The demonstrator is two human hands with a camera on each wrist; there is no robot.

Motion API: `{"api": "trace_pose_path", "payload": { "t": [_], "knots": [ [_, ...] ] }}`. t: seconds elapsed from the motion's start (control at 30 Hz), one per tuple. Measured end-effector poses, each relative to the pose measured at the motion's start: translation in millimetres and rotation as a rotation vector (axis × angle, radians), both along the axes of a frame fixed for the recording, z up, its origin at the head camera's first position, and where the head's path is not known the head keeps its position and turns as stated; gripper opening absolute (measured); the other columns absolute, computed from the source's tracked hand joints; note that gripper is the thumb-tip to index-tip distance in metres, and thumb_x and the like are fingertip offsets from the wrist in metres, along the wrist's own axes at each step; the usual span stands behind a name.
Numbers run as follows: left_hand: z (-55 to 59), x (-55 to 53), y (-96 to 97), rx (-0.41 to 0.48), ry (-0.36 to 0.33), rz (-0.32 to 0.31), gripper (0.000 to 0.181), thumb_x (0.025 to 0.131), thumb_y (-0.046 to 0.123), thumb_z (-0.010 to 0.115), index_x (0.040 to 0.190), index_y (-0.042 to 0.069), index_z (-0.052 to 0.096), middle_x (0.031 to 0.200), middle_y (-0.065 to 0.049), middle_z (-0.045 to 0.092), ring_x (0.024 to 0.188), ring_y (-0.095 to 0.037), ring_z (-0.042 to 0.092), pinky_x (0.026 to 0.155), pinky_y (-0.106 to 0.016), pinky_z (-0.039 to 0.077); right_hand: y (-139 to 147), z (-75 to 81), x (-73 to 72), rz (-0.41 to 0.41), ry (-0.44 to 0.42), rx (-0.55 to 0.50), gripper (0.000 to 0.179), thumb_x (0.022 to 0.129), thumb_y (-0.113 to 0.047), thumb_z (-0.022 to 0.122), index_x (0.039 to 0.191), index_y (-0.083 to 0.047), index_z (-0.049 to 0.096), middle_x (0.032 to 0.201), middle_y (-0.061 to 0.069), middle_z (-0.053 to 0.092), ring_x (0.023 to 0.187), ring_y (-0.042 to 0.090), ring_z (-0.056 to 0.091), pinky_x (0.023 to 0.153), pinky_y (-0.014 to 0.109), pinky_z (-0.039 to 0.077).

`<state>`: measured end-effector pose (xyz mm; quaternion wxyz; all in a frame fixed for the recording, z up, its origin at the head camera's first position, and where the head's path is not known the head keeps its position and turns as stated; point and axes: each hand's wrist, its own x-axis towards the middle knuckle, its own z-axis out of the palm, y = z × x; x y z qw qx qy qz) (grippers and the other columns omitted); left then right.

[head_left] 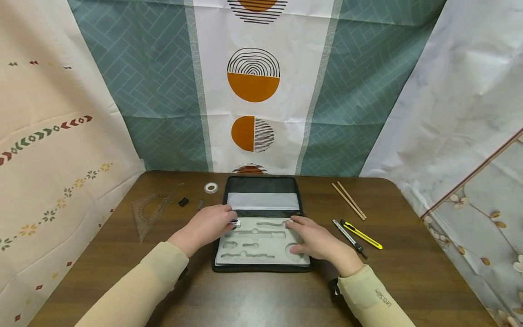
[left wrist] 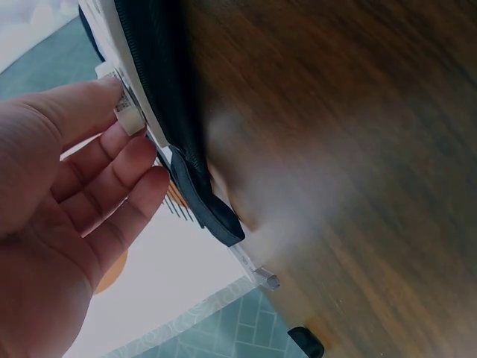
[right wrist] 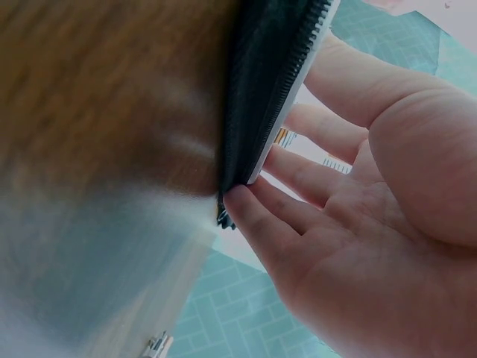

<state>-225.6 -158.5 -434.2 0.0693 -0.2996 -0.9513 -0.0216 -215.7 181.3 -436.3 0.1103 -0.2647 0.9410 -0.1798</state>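
Where the zip case [head_left: 261, 269] lies: mid-bench [head_left: 253, 299], spread open, its black lid [head_left: 261, 184] laid back towards the curtain [head_left: 163, 91] and crossed by a pale band [head_left: 263, 201].
Tray [head_left: 261, 250]: pale, in the near half of the case, with moulded hollows of several shapes, a round one near its right edge.
Left hand [head_left: 210, 225]: narrow, pinching a small white block [left wrist: 128, 113] between thumb and finger at the tray's upper left; printing shows on the block, and the other fingers are bent.
Right hand [head_left: 318, 240]: fairly wide, fingers spread along the tray's right side, thumb by the round hollow, one fingertip at the case's dark edge.
Left of the case: a clear set square [head_left: 144, 222] farthest out, then a small black piece [head_left: 183, 202], a small grey piece [head_left: 200, 204] and a white tape roll [head_left: 207, 188].
Right of the case: two wooden sticks [head_left: 348, 201] farther back; nearer, a silver cutter [head_left: 347, 235] beside a yellow cutter [head_left: 363, 235].
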Motion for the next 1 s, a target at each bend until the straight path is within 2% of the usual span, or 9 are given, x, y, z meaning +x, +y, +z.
{"api": "trace_pose_path", "payload": {
  "t": [0.4,1.0],
  "knots": [
    [-1.3,-1.0,2.3,-0.022,0.018,-0.001,0.013,0.097,0.021,0.089,0.106,0.014,0.082,0.091,0.001,0.067,0.077,-0.014,0.06,0.07,-0.032,0.057,0.6,-0.9,0.2,0.011,0.008,-0.007,0.075,0.095,-0.021,0.091,0.159,-0.003,0.057,0.17,0.024,0.042,0.156,0.046,0.04,0.12,0.063,0.043],
    [0.8,-1.1,6.8,-0.02,0.024,0.013,0.016,0.095,0.019,0.091,0.105,0.012,0.08,0.092,-0.001,0.07,0.079,-0.016,0.066,0.073,-0.035,0.06,0.9,0.5,-0.3,0.024,0.009,-0.007,0.074,0.095,-0.021,0.09,0.159,-0.002,0.057,0.17,0.025,0.042,0.157,0.046,0.039,0.12,0.063,0.043]
  ]
}}
